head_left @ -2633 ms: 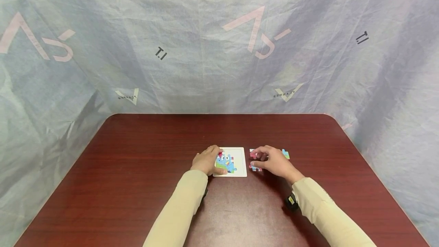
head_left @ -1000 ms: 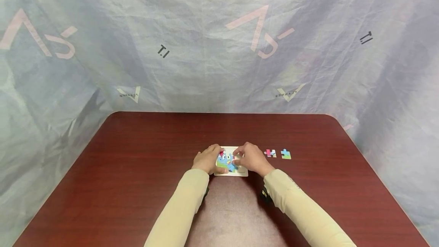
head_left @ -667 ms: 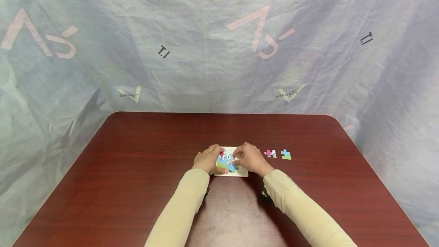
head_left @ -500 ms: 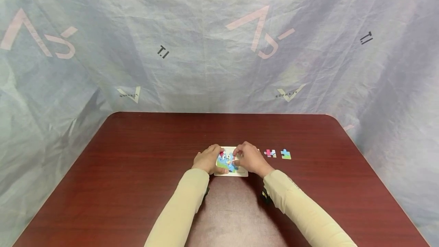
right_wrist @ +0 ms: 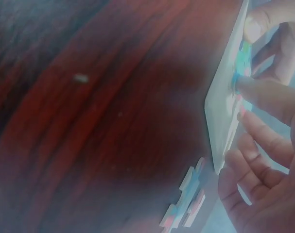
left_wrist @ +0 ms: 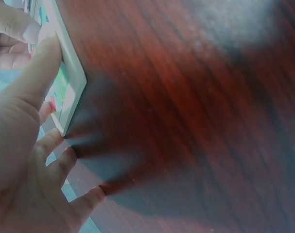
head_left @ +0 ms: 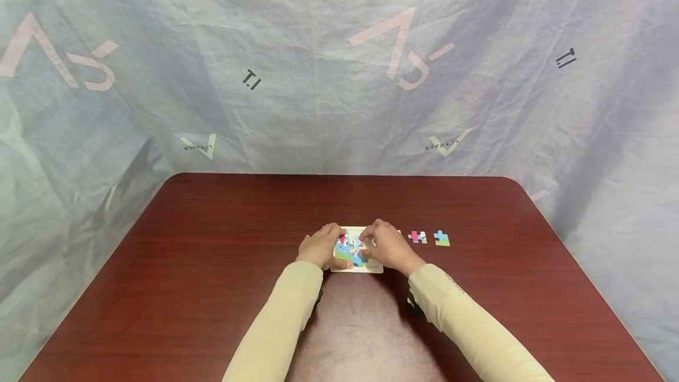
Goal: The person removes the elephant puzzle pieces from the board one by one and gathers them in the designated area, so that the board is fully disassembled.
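Observation:
A square white-framed jigsaw puzzle board (head_left: 346,270) lies on the table, with a blue character partly pieced together on it. My left hand (head_left: 316,249) rests over the board's left side. Its thumb (left_wrist: 44,63) presses on the board near a corner, while the other fingers spread out with tips down at the board's edge and on the table. Above the board's right half, my right hand (head_left: 389,246) pinches a small puzzle piece between thumb (right_wrist: 264,94) and index finger. That piece is mostly hidden by the fingers; blue and pink show at the fingertips.
Right of the board lie a pink-and-white puzzle piece (head_left: 417,237) and a blue-and-green puzzle piece (head_left: 442,238). Another loose piece (right_wrist: 188,194) lies near the board in the right wrist view. The dark red table (head_left: 239,217) ends at a grey fabric wall (head_left: 318,134).
From among the loose pieces, my right hand has moved left to the board, holding a piece. Within the last second it makes only slight movements there. My left hand stays on the board.

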`<state>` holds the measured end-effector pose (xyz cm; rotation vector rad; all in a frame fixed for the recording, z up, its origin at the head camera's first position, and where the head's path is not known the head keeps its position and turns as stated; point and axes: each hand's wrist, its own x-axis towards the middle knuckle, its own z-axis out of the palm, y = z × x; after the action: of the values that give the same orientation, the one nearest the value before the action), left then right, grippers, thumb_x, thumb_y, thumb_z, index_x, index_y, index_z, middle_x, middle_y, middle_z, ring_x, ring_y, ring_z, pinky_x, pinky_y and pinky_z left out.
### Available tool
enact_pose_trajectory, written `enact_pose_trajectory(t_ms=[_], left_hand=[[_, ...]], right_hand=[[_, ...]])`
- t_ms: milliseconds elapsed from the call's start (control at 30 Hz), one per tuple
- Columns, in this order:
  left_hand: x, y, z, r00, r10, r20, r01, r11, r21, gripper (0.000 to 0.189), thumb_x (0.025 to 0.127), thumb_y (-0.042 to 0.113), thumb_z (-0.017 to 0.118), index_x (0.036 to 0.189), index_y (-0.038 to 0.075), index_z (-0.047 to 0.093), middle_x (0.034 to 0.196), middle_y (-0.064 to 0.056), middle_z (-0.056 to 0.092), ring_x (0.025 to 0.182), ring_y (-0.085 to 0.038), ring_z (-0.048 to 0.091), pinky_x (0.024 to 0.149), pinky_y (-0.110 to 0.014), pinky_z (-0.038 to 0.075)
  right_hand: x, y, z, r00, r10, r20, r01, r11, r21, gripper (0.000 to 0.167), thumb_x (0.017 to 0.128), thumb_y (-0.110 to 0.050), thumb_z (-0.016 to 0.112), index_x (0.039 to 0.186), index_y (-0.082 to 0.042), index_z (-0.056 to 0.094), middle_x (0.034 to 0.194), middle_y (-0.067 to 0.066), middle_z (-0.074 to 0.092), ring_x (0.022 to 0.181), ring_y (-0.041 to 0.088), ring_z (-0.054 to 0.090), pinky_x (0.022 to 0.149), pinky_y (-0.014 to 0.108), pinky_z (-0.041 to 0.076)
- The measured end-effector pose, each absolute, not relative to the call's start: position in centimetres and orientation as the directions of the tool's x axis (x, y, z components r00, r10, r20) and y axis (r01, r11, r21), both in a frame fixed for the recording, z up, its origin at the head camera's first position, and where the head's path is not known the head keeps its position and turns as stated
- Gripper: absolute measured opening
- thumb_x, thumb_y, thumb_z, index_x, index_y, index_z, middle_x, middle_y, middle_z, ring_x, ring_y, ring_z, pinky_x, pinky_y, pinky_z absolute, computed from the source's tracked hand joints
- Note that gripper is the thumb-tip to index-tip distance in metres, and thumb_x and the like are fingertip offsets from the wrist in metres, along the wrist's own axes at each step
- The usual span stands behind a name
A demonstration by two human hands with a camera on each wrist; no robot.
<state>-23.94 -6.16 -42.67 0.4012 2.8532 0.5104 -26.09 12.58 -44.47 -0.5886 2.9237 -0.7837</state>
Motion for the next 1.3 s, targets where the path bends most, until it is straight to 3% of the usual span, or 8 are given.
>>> enact_pose_trajectory(t_ms=[267,533,767,1100,1300], left_hand=[[-24.1,-6.2,-43.0,-0.939,0.311,-0.145,0.24,0.897,0.371,0.071,0.083,0.035,0.086,0.139,0.01,0.052,0.151,-0.011,0.047,0.141,-0.029,0.044,0.112,-0.061,0.037],[-24.1,-6.1,-42.8,-0.939,0.313,-0.143,0.243,0.898,0.368,0.07,0.083,0.036,0.086,0.137,0.011,0.052,0.15,-0.011,0.048,0.14,-0.029,0.045,0.111,-0.061,0.037],[-24.3,-6.1,-43.1,-0.941,0.311,-0.134,0.245,0.899,0.363,0.07,0.081,0.036,0.087,0.136,0.011,0.052,0.149,-0.011,0.049,0.14,-0.029,0.045,0.111,-0.061,0.038],[-24.2,-6.2,-43.1,-0.941,0.305,-0.144,0.232,0.897,0.377,0.071,0.082,0.035,0.087,0.138,0.01,0.052,0.15,-0.011,0.047,0.141,-0.03,0.044,0.112,-0.061,0.036],[-24.4,-6.2,-43.3,-0.942,0.302,-0.146,0.231,0.9,0.369,0.071,0.082,0.036,0.086,0.139,0.011,0.051,0.15,-0.01,0.047,0.141,-0.029,0.044,0.112,-0.061,0.036]], right_hand=[[-26.2,12.8,-44.4,-0.911,-0.411,0.046,-0.382,0.793,-0.475,0.029,0.077,-0.016,0.09,0.098,-0.008,0.071,0.097,0.004,0.059,0.092,0.021,0.058,0.076,0.037,0.054],[-26.4,13.0,-43.8,-0.916,-0.399,0.025,-0.368,0.815,-0.448,0.024,0.08,-0.019,0.088,0.095,-0.012,0.071,0.096,0.002,0.058,0.089,0.019,0.058,0.075,0.037,0.054],[-26.7,13.3,-43.7,-0.915,-0.4,0.042,-0.383,0.833,-0.4,0.027,0.084,-0.018,0.085,0.106,-0.006,0.074,0.096,0.005,0.06,0.086,0.021,0.06,0.076,0.038,0.055],[-26.9,13.9,-43.7,-0.916,-0.402,0.015,-0.369,0.824,-0.43,0.023,0.085,-0.021,0.085,0.105,-0.012,0.078,0.098,0.005,0.06,0.084,0.02,0.056,0.07,0.034,0.052],[-26.8,14.2,-43.7,-0.909,-0.416,0.027,-0.384,0.81,-0.444,0.022,0.086,-0.018,0.084,0.105,-0.01,0.078,0.099,0.006,0.06,0.088,0.021,0.058,0.074,0.036,0.054]])
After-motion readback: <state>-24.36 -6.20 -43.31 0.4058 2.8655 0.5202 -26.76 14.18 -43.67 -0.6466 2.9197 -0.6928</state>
